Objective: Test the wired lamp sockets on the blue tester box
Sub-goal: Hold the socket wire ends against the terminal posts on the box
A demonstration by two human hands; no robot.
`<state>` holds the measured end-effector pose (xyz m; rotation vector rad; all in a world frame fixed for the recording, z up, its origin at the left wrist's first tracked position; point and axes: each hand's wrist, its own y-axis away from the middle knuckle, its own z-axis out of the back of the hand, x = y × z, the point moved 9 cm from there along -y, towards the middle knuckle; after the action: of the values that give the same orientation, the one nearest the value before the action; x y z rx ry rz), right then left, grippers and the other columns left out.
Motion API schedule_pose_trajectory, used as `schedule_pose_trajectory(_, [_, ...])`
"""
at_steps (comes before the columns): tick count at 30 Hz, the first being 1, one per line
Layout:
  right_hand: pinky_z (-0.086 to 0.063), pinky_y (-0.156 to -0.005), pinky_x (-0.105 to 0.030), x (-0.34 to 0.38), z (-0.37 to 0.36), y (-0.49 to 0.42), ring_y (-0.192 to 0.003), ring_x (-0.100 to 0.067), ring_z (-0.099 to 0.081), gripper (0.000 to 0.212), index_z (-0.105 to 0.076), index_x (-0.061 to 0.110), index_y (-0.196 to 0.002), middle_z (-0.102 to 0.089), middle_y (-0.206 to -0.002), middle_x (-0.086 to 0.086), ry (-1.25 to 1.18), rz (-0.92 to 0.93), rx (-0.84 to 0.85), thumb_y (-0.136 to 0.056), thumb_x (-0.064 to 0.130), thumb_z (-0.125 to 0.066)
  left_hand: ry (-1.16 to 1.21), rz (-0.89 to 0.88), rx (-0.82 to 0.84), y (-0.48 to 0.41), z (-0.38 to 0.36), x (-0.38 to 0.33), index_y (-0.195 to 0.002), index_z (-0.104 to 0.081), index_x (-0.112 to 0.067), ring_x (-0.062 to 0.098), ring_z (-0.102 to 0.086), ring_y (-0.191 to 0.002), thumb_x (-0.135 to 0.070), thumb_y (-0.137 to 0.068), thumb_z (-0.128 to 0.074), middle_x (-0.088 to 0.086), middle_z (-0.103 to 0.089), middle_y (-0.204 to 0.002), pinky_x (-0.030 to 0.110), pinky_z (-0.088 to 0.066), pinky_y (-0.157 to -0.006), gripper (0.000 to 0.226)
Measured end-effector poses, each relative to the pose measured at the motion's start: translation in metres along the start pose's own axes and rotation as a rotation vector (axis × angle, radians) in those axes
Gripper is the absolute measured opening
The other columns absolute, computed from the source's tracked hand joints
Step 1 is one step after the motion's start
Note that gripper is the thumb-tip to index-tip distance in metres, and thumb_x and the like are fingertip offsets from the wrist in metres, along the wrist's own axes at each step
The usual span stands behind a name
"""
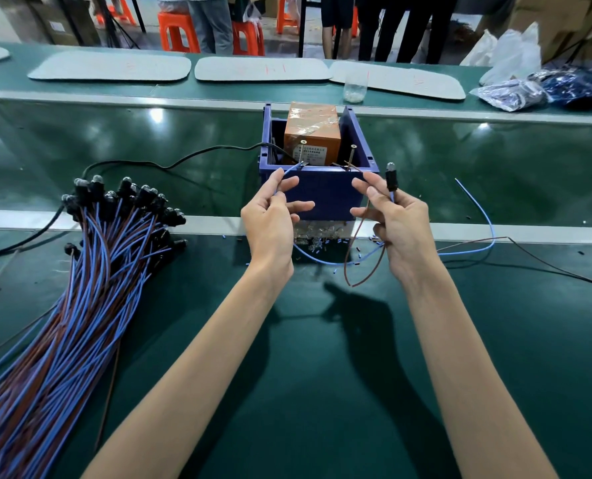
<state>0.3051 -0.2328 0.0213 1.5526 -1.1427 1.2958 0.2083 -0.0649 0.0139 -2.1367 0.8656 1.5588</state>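
The blue tester box (322,191) stands on the green bench with an orange block (313,133) inside and two screw posts at its front rim. My left hand (270,216) pinches a blue wire (322,262), whose end touches the left screw (302,153). My right hand (396,223) holds a black lamp socket (391,178) with a clear bulb upright, and pinches its brown wire (355,243), whose end reaches the right screw (351,155). The bulb looks unlit.
A large bundle of wired sockets (90,257) lies at the left. A black cable (170,164) runs into the box. Loose blue and brown wires (484,216) lie at the right. Small bits litter the bench by the box. A clear cup (355,88) and bags (515,91) sit behind.
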Motion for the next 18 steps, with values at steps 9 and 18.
schedule_pose_trajectory(9, [-0.019,-0.038,-0.013,0.0028,0.0056,-0.0003,-0.061,-0.005,-0.068,0.017,-0.069,0.02,-0.099,-0.071,-0.112,-0.002,-0.027,-0.01,-0.056,-0.093,0.008,-0.059,-0.007,0.01,-0.014,-0.0033,0.0028,-0.0019,-0.129,-0.058,-0.014,0.004,-0.067,-0.058,0.0,-0.1,-0.037,-0.008,-0.069,-0.102,0.011,-0.04,-0.049,0.039])
schedule_pose_trajectory(18, [-0.019,-0.04,-0.015,0.0037,0.0082,0.0001,-0.063,-0.006,-0.069,0.016,-0.07,0.022,-0.096,-0.07,-0.116,-0.006,-0.007,-0.009,-0.063,-0.092,0.01,-0.06,0.012,0.01,-0.033,-0.003,0.0051,-0.0041,-0.128,-0.058,-0.015,0.004,-0.067,-0.058,0.0,-0.099,-0.038,-0.008,-0.069,-0.101,0.011,-0.04,-0.047,0.038])
